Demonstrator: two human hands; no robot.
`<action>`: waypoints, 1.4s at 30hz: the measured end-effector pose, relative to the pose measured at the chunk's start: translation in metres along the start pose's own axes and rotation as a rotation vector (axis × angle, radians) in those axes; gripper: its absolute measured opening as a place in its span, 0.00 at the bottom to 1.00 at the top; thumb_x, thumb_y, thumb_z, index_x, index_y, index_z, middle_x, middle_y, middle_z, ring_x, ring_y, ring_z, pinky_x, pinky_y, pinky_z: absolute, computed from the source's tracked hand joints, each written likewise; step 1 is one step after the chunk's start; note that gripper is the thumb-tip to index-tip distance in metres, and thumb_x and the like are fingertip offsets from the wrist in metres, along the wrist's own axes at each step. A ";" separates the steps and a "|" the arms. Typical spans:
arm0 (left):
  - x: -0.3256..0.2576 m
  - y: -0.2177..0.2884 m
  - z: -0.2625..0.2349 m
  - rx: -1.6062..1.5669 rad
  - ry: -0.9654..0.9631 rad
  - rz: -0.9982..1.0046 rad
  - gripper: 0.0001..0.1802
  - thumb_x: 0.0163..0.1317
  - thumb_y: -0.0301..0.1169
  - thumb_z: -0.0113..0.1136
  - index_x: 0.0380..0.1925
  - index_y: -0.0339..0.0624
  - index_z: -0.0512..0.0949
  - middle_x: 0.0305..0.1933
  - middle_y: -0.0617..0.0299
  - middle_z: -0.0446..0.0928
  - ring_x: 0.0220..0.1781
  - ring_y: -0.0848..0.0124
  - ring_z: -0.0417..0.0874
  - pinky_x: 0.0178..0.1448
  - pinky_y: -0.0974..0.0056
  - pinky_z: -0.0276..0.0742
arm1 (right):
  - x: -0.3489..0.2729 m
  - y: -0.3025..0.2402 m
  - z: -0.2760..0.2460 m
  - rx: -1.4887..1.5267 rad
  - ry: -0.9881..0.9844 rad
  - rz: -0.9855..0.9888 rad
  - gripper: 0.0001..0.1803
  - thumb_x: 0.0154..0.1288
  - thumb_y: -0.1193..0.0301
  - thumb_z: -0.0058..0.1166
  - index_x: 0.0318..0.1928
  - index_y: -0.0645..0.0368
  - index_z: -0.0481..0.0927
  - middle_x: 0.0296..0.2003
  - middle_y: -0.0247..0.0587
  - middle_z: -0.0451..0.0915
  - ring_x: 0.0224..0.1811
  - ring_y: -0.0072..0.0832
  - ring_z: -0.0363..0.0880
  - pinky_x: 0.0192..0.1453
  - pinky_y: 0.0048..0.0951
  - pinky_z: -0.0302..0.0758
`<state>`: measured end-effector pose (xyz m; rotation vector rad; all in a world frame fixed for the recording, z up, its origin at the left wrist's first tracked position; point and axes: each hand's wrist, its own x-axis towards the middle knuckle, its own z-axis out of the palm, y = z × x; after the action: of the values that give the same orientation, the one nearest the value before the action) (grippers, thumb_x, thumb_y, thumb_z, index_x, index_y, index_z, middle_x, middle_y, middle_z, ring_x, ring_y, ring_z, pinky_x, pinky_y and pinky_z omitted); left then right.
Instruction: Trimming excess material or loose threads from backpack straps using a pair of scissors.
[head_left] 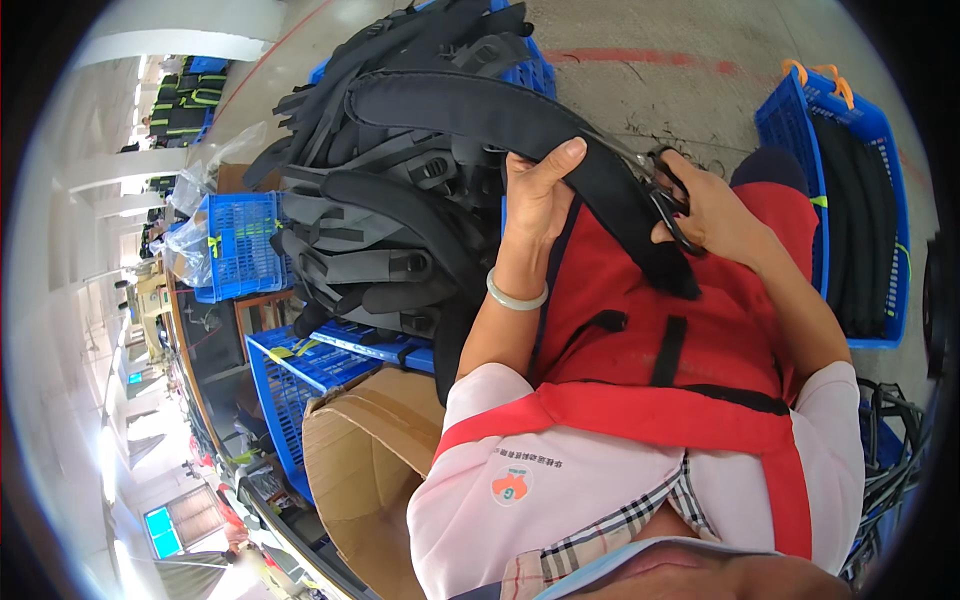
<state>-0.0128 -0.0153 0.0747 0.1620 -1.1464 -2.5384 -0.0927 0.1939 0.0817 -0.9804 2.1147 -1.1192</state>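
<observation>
The left hand (535,195) grasps one long black padded strap (520,125); the right hand (715,210) clenches black-handled scissors (668,205) at it. Two blue plastic crates flank them: one (535,70) heaped with uncounted black straps, another (800,110) holding more.

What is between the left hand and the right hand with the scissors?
In the head view, a stretch of the black padded strap runs between the left hand and the right hand, which holds scissors.
</observation>
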 end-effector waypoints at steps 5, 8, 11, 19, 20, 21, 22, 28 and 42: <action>-0.005 0.000 0.005 0.001 -0.009 -0.032 0.09 0.56 0.18 0.64 0.37 0.40 0.79 0.36 0.63 0.81 0.38 0.73 0.82 0.47 0.66 0.78 | 0.006 -0.011 -0.002 -0.004 -0.025 -0.035 0.33 0.51 0.54 0.69 0.44 0.62 0.65 0.29 0.50 0.74 0.33 0.49 0.74 0.37 0.42 0.69; -0.006 -0.001 0.006 -0.001 -0.038 -0.040 0.09 0.56 0.17 0.63 0.37 0.40 0.80 0.36 0.64 0.81 0.38 0.73 0.82 0.48 0.66 0.78 | 0.003 -0.017 -0.004 -0.007 -0.028 -0.055 0.32 0.52 0.54 0.68 0.44 0.62 0.65 0.28 0.50 0.73 0.32 0.48 0.74 0.36 0.41 0.69; -0.009 -0.002 0.009 0.015 -0.028 -0.033 0.10 0.56 0.17 0.63 0.37 0.41 0.80 0.37 0.64 0.81 0.38 0.73 0.82 0.48 0.66 0.78 | 0.005 -0.014 -0.006 -0.018 -0.025 -0.097 0.31 0.53 0.55 0.68 0.44 0.63 0.66 0.26 0.49 0.73 0.28 0.43 0.73 0.34 0.39 0.69; -0.011 -0.006 0.007 0.005 -0.056 -0.050 0.12 0.55 0.16 0.64 0.39 0.40 0.79 0.38 0.63 0.81 0.40 0.72 0.82 0.48 0.66 0.77 | 0.007 -0.003 0.001 0.096 0.010 -0.123 0.27 0.54 0.60 0.69 0.45 0.62 0.69 0.18 0.42 0.69 0.17 0.29 0.67 0.23 0.32 0.64; -0.012 -0.007 0.008 0.005 -0.060 -0.052 0.12 0.55 0.16 0.64 0.39 0.40 0.79 0.38 0.63 0.81 0.40 0.72 0.82 0.49 0.66 0.77 | 0.007 -0.006 -0.003 0.069 0.003 -0.097 0.26 0.54 0.59 0.69 0.44 0.62 0.70 0.18 0.41 0.69 0.17 0.29 0.66 0.23 0.31 0.63; -0.011 -0.006 0.007 0.004 -0.062 -0.050 0.12 0.55 0.16 0.64 0.39 0.40 0.79 0.38 0.63 0.81 0.40 0.72 0.82 0.49 0.66 0.77 | 0.008 -0.009 -0.006 0.041 -0.004 -0.071 0.26 0.54 0.59 0.69 0.44 0.62 0.70 0.17 0.41 0.69 0.18 0.28 0.66 0.23 0.31 0.63; -0.011 -0.006 0.004 0.035 -0.072 -0.043 0.12 0.55 0.17 0.64 0.39 0.40 0.79 0.39 0.63 0.81 0.41 0.72 0.82 0.49 0.66 0.78 | 0.007 -0.010 -0.007 0.038 -0.003 -0.073 0.26 0.54 0.59 0.69 0.44 0.62 0.70 0.17 0.41 0.69 0.18 0.28 0.66 0.23 0.31 0.63; 0.002 0.024 0.003 0.051 -0.082 0.092 0.14 0.57 0.19 0.63 0.44 0.39 0.77 0.42 0.59 0.80 0.45 0.65 0.81 0.55 0.57 0.78 | 0.006 -0.010 -0.012 0.007 -0.048 -0.024 0.28 0.52 0.58 0.70 0.44 0.62 0.70 0.20 0.43 0.72 0.21 0.32 0.70 0.26 0.34 0.66; -0.003 0.015 0.007 -0.006 -0.032 0.069 0.17 0.55 0.18 0.62 0.46 0.40 0.75 0.41 0.57 0.79 0.44 0.63 0.82 0.54 0.56 0.79 | -0.002 -0.020 -0.013 -0.095 -0.008 -0.107 0.41 0.38 0.62 0.75 0.49 0.62 0.62 0.30 0.46 0.71 0.30 0.40 0.70 0.37 0.37 0.69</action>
<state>-0.0078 -0.0184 0.0909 0.0789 -1.1360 -2.4927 -0.0942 0.1938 0.1059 -1.1526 2.1473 -1.0715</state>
